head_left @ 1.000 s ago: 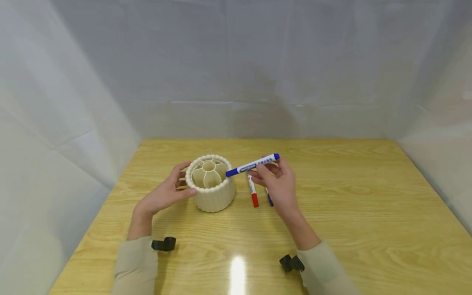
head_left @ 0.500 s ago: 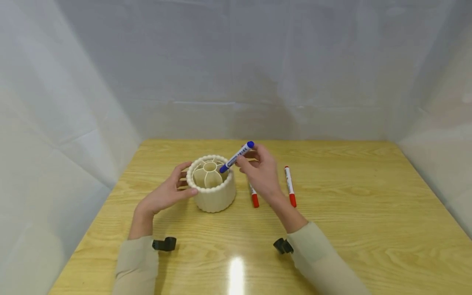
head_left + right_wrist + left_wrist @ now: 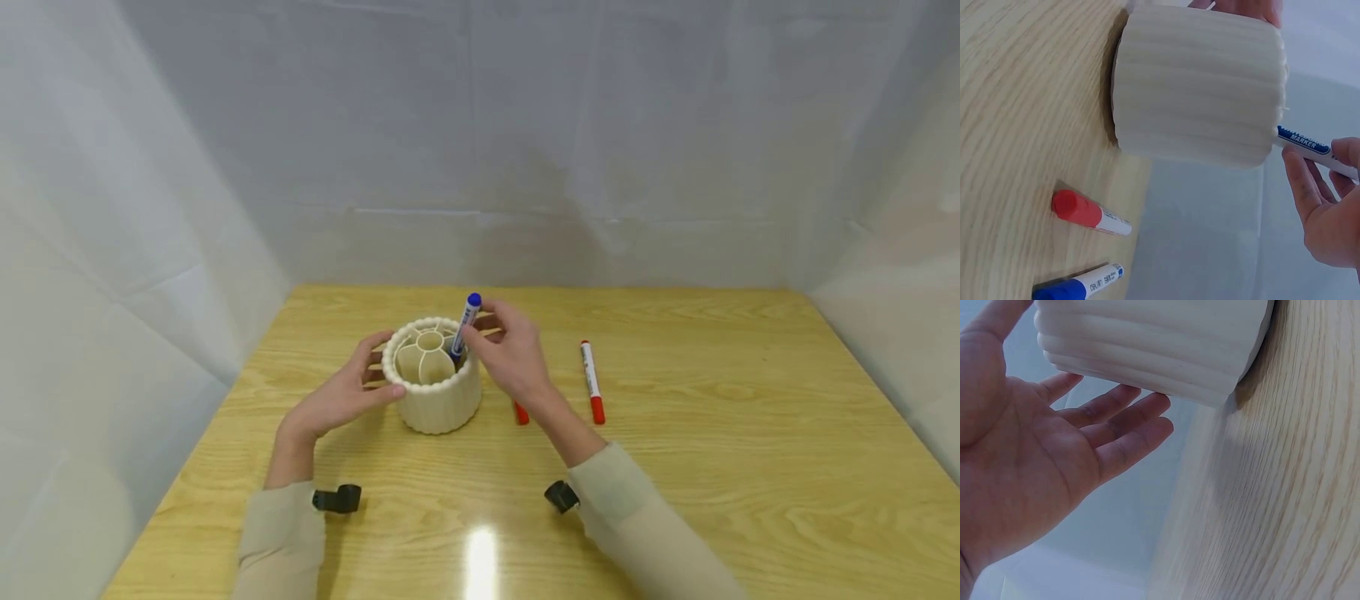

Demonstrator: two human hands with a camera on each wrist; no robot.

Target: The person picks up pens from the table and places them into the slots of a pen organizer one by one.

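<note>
A cream ribbed pen holder (image 3: pixel 435 387) (image 3: pixel 1154 344) (image 3: pixel 1197 94) with several compartments stands on the wooden table (image 3: pixel 712 467). My left hand (image 3: pixel 337 393) (image 3: pixel 1054 456) rests against its left side with the fingers straight. My right hand (image 3: pixel 512 354) (image 3: pixel 1329 212) pinches a blue marker (image 3: pixel 467 321) (image 3: pixel 1310 147) that stands nearly upright, its lower end inside a right-hand compartment. One red marker (image 3: pixel 591 379) lies to the right of the hand. A second red marker (image 3: pixel 521 413) (image 3: pixel 1088 212) lies partly hidden under my right wrist. Another blue marker (image 3: pixel 1075 287) lies beside it, seen only in the right wrist view.
White sheeting (image 3: pixel 525 150) closes off the table at the back and on both sides. Black wrist cameras (image 3: pixel 337 498) sit on both beige sleeves. The table's right half holds only the red marker.
My right hand carried the blue marker leftward, turned it from lying across to nearly upright, and lowered its tip into the holder. The right red marker came into view. The left hand stayed put.
</note>
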